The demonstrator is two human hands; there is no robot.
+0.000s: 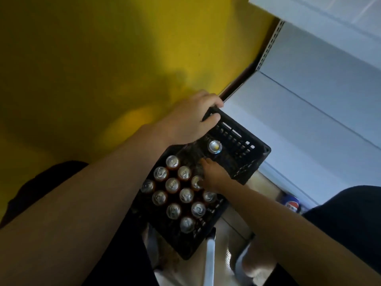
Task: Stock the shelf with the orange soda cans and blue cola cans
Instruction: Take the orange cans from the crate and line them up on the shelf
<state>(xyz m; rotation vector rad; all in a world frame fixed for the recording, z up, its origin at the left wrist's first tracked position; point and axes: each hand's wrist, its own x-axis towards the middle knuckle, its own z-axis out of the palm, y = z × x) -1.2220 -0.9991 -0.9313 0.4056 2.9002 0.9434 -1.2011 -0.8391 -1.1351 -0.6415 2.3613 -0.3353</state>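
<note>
A black plastic crate (245,150) sits below me, tilted in view. Several orange soda cans (172,185) stand packed in its near half, silver tops up. One blue cola can (215,146) stands alone near the far end. My left hand (191,117) is closed over the crate's far left rim. My right hand (213,174) reaches into the crate, fingers wrapped on the top of an orange can (195,181) at the edge of the group. A white shelf (309,112) lies to the right.
A yellow wall (103,69) fills the left and top. A white upper shelf board (329,11) overhangs at top right. Blue cola cans (291,204) stand on a lower shelf at right. My dark clothing and legs show along the bottom.
</note>
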